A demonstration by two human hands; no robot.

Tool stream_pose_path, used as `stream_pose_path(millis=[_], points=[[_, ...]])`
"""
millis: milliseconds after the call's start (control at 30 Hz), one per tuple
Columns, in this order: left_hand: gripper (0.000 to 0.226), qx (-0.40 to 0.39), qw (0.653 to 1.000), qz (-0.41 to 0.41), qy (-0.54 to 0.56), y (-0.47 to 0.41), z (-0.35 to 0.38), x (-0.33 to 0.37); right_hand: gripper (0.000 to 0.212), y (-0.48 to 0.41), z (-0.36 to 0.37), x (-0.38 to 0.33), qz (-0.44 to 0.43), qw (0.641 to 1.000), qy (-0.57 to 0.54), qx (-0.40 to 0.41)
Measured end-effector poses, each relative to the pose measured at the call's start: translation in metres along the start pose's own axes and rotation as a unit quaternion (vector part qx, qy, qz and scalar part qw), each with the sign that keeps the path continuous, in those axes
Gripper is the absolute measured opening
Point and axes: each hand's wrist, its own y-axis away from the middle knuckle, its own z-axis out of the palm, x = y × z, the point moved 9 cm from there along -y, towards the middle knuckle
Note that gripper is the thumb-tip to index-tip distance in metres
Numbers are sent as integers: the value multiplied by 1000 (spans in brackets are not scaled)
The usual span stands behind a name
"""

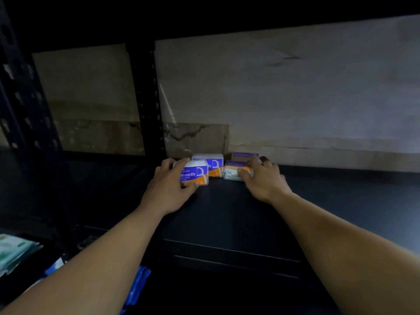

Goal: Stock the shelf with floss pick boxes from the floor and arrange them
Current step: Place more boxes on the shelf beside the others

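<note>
Several small floss pick boxes, purple and orange with clear plastic, sit near the back of a dark shelf (227,212). My left hand (169,187) grips the front left box (196,175), which shows the word "smooth". Behind it stands a second box (213,165). My right hand (264,180) is closed over the front right box (234,172), which lies with its clear side forward. One more purple box (245,156) rests behind that, against the back wall.
A black perforated upright (147,98) stands left of the boxes, another upright (25,110) at far left. A pale stained wall (295,87) backs the shelf. Blue packaging (138,283) and greenish packs (13,251) lie low at the left. The shelf's front edge (227,251) runs below my arms.
</note>
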Motion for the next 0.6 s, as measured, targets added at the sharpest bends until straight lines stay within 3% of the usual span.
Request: stream_pose_path(millis=[133, 300, 467, 600], points=[[57, 30, 998, 24, 49, 3, -7, 4, 33, 4, -2, -3, -12, 999, -50, -6], [45, 44, 996, 36, 64, 7, -11, 9, 74, 9, -9, 3, 11, 990, -144, 9], [68, 5, 998, 39, 54, 6, -4, 7, 74, 11, -10, 4, -5, 978, -208, -11], [69, -8, 998, 37, 59, 5, -1, 4, 63, 12, -12, 6, -20, 967, -253, -3]])
